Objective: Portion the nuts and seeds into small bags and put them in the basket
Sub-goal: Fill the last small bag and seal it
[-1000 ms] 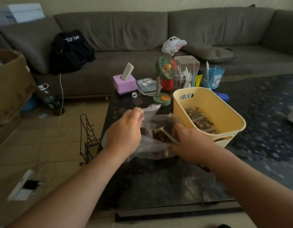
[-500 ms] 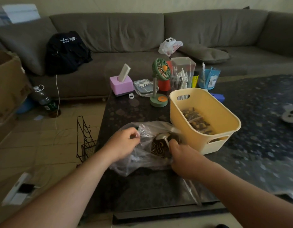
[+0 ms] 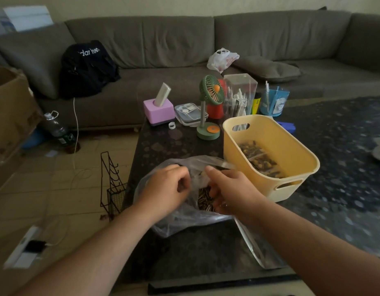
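Note:
A large clear plastic bag (image 3: 184,218) of striped sunflower seeds (image 3: 204,199) lies on the dark table (image 3: 163,146). My left hand (image 3: 167,189) pinches the bag's left rim and holds its mouth open. My right hand (image 3: 229,193) is curled down inside the mouth over the seeds, gripping a metal scoop that is mostly hidden under the fingers. A small empty clear bag (image 3: 257,251) trails from under my right wrist toward the table's front edge. The yellow basket (image 3: 295,150) stands just right of my hands, with filled nut bags (image 3: 257,159) inside.
Behind the bag stand a green desk fan (image 3: 210,97), a pink box (image 3: 158,112), a flat clear case (image 3: 188,114), a clear pen holder (image 3: 240,95) and a blue cup (image 3: 274,101). A black wire rack (image 3: 112,184) stands on the floor at the table's left edge. A grey sofa (image 3: 184,45) runs behind.
The seed bag has come down from mid-air onto the table. My right hand went from the bag's side into its mouth, covering the scoop. My left hand stayed on the rim.

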Demonstrator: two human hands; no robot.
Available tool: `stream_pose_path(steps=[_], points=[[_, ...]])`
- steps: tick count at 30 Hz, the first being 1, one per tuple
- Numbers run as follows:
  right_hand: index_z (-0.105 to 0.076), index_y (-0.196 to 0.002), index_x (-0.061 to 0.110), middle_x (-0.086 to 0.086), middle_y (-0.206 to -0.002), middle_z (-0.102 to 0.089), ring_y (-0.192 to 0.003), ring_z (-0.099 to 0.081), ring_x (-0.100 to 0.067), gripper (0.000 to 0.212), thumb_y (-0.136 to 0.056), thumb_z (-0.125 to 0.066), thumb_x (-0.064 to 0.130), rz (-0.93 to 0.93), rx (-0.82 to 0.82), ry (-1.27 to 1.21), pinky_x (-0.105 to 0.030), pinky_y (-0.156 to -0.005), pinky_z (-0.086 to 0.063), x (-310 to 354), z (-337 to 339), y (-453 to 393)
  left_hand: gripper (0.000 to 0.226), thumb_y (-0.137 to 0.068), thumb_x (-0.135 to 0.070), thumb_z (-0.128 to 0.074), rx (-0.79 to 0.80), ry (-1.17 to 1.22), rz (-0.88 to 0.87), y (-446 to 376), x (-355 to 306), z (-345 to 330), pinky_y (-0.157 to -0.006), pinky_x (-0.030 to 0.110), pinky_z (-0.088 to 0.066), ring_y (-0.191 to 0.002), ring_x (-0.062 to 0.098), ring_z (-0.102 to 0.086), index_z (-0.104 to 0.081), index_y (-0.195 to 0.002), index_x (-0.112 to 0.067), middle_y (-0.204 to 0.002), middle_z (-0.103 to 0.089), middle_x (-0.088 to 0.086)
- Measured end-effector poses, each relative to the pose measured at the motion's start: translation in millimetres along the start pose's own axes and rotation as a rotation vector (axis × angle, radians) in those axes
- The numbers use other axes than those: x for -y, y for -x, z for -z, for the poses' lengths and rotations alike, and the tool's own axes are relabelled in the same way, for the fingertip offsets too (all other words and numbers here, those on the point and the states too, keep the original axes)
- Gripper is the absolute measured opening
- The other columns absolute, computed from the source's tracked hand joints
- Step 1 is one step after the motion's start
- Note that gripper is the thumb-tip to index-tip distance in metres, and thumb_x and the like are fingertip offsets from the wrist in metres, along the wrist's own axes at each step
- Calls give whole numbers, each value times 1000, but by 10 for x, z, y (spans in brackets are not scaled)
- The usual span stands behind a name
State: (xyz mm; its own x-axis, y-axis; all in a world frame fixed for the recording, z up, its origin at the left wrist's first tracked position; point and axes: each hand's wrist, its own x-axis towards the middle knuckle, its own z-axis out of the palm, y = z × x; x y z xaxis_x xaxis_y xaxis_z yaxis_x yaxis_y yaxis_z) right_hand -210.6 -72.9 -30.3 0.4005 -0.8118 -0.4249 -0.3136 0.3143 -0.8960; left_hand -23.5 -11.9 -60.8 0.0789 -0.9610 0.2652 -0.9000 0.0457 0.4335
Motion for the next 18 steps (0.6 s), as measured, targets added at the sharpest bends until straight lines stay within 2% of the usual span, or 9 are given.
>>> stream_pose_path(steps=[2,5,8,10,14,16,18], points=[[-72,-102,6,-11,-81,-64,-66,-60,-22,42,-99,-66,47,-31,13,-50,-31,-56,-55,-36,-34,-55,44,-89,-16,-78,5,-51,-53,9,-26,-21,-63,16,-34,-76,0,-52,-45,-74,-42,-83,-50,-16],[-73,-95,1,-11,-72,-62,-60,-61,-22,27,-100,-68,27,-10,-1,-45,-32,-60,-56,-88,-62,-131,45,-89,-20,-76,17,-51,-75,5,-28,-27,-65,20,-36,-77,0,-51,-41,-72,-43,-86,-50,-16],[-71,-92,-3,-9,-65,-61,-55,-57,-21,32,-102,-67,27,64,-17,-23,-32,-57,-52,-99,-36,-172,26,-81,-48,-75,143,8,-51,9,-31,4,-70,24,-43,-88,-2,-53,-49,-85,-45,-97,-52,-21],[-72,-94,-1,-7,-66,-64,-58,-58,-20,32,-100,-70,31,98,-4,21,-32,-58,-53,-80,-4,-160,28,-79,-62,-70,182,157,1,16,-39,4,-73,25,-49,-89,0,-57,-55,-92,-42,-96,-58,-18],[-74,-87,6,0,-66,-68,-57,-61,-12,25,-91,-81,30,199,15,156,-23,-54,-52,-72,3,-136,30,-87,-63,-64,172,673,231,-44,-112,14,-80,38,-52,-82,9,-66,-70,-91,-34,-86,-72,-7],[-75,-81,14,6,-66,-72,-57,-63,-4,22,-84,-87,32,330,-4,360,-19,-54,-50,-82,-25,-128,29,-87,-61,-66,200,798,310,-72,-141,1,-80,40,-53,-82,13,-67,-72,-87,-33,-80,-71,-7],[-77,-81,22,10,-71,-74,-64,-67,-1,20,-78,-91,37,404,-34,524,-16,-56,-51,-82,-39,-124,17,-96,-43,-71,208,804,328,-89,-147,-20,-80,38,-55,-80,12,-69,-74,-85,-30,-77,-71,-6]])
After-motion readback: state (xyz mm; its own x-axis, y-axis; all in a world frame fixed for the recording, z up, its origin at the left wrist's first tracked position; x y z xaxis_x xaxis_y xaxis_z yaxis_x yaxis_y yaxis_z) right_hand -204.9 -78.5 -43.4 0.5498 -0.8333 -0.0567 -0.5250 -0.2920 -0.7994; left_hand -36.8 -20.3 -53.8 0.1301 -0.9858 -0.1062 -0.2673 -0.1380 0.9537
